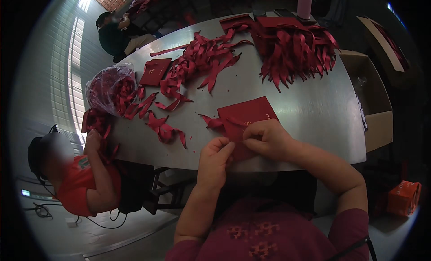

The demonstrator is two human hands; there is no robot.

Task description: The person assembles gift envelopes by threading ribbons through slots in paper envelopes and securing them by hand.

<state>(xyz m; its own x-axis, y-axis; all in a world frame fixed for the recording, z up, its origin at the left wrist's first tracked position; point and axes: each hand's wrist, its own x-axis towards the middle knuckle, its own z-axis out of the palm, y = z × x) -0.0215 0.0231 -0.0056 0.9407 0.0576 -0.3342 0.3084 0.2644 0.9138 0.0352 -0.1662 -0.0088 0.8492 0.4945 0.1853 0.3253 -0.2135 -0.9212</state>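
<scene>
A flat dark red paper gift bag (246,109) with gold print lies at the near edge of the metal table, in front of me. My left hand (214,161) is closed at the bag's lower left edge, thumb pressed against the bent fingers. Over the bag's face, my right hand (269,137) pinches, its fingertips at a red ribbon (235,121) that runs across the bag. More ribbon (212,122) sticks out past the bag's left side. What exactly lies between the fingertips is partly hidden by my fingers.
Loose red ribbons (197,59) spread over the table (224,97). A stack of ribboned bags (296,50) lies at the back right, beside an open cardboard box (377,95). A plastic sack of ribbons (112,90) stands left, near a co-worker in orange (85,184) handling ribbons.
</scene>
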